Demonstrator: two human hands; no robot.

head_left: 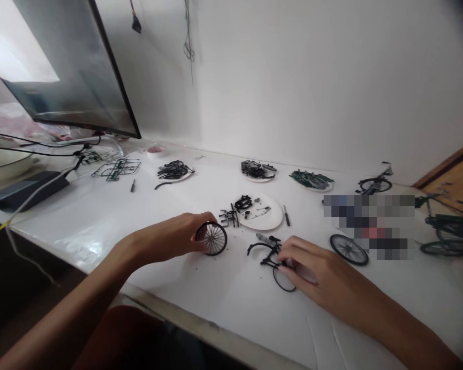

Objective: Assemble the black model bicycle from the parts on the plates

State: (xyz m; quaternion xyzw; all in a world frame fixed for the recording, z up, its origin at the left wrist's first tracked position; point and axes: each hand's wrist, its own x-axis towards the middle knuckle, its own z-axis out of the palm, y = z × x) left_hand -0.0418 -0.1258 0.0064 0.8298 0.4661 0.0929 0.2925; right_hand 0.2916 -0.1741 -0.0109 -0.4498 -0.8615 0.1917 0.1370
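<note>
A white table runs along a pale wall, with a screen at its left end and a brown wooden panel beyond its right; three plates of small dark and green parts sit in a row near the wall, and a larger white plate lies nearer, with black and grey pieces on it and a screwdriver just beside its right edge; a small green bike stands at the far right.

The left hand pinches the edge of a small black wheel, tilted up on the side nearest the other hand; whether its tyre touches the table I cannot tell; the right hand pinches a small black bike frame, which shows mostly to the left of its fingertips; a second wheel lies just beyond that hand, to its right.
</note>
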